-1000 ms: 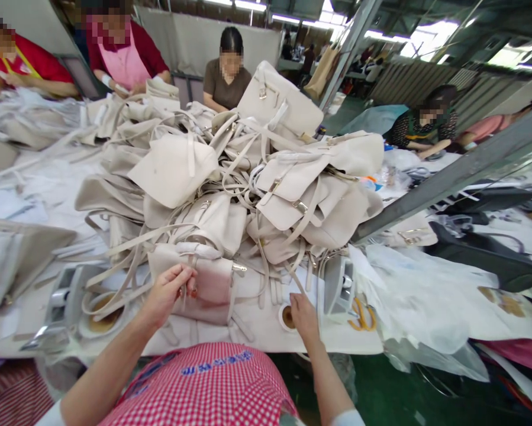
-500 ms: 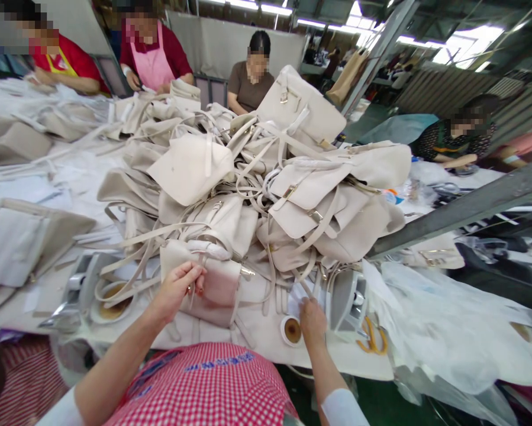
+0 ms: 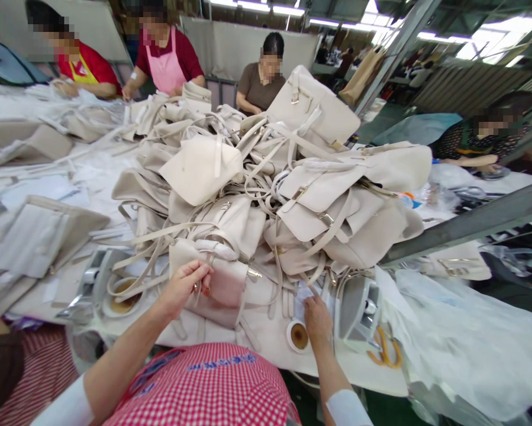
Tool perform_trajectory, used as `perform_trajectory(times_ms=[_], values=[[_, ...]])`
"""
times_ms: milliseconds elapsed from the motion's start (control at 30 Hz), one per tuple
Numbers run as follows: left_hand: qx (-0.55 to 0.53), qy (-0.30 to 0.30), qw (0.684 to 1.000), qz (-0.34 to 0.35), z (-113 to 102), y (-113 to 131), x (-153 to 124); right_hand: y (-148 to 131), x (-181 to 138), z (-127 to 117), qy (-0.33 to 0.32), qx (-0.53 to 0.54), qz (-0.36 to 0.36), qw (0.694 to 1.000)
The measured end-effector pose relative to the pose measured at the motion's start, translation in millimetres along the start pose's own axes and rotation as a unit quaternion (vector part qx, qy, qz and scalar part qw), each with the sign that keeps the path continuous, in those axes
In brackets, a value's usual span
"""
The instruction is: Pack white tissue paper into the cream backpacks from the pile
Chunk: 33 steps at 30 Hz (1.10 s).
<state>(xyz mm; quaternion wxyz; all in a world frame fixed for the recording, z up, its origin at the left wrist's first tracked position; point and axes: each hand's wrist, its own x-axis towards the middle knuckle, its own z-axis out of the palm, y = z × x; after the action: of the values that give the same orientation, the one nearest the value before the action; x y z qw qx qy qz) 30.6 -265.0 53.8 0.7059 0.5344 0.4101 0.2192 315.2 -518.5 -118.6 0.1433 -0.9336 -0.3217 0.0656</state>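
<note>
A small cream bag [image 3: 221,287] lies at the near edge of the table, in front of a big heap of cream bags [image 3: 292,177]. My left hand [image 3: 183,287] is closed in a pinch on a thin strap at the front of that small bag. My right hand [image 3: 318,319] rests on the table to the right, fingers bent down onto a white scrap [image 3: 302,296] just above a small round cup of brown liquid [image 3: 298,335]. Whether it grips the scrap is unclear.
A grey metal device [image 3: 358,307] and yellow-handled scissors [image 3: 384,349] lie right of my right hand. A second cup [image 3: 121,293] and another device [image 3: 88,284] sit on the left. Several people work along the far side. A slanted metal beam [image 3: 470,222] crosses on the right.
The view has swung left, so everything slid to the right. My right hand has moved up from the cup to the white scrap. My left hand keeps its pinch on the strap.
</note>
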Motion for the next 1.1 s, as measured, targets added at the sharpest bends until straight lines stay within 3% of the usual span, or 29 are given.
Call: perform_trajectory(times_ms=[167,300,400,533,667,800,867,933,1033,1100], values=[[-0.023,-0.015,1.000,-0.013,-3.2,1.6,-2.6,10.0,5.3,-13.8,0.046,0.162,-0.024,0.985],[-0.047,-0.058,0.996,-0.043,-4.6,6.0,-7.8,-4.3,-4.7,-45.7,0.066,0.293,-0.034,0.953],[-0.052,-0.074,0.994,-0.058,-2.2,8.7,-13.1,-48.2,-20.0,-76.9,0.064,0.372,-0.084,0.922],[-0.044,-0.092,0.995,-0.017,2.7,12.8,-20.1,-131.6,-32.8,-104.2,0.088,0.295,-0.300,0.903],[-0.010,-0.109,0.994,-0.007,6.7,14.2,-24.4,-197.4,-39.1,-106.1,0.161,0.174,-0.468,0.851],[-0.026,-0.083,0.996,-0.032,13.1,5.6,-23.4,-226.2,-52.2,-104.8,0.173,0.127,-0.516,0.829],[-0.041,-0.070,0.996,-0.038,14.2,1.1,-22.3,-227.2,-58.2,-106.3,0.157,0.147,-0.510,0.833],[-0.074,-0.064,0.994,-0.046,11.4,-0.3,-21.9,-220.9,-60.8,-108.3,0.140,0.205,-0.453,0.856],[-0.160,-0.070,0.981,-0.083,1.3,2.6,-22.1,-205.8,-58.9,-110.6,0.056,0.342,-0.252,0.904],[-0.193,-0.072,0.973,-0.109,-5.1,4.8,-22.0,-200.0,-57.6,-110.1,-0.065,0.444,-0.104,0.887]])
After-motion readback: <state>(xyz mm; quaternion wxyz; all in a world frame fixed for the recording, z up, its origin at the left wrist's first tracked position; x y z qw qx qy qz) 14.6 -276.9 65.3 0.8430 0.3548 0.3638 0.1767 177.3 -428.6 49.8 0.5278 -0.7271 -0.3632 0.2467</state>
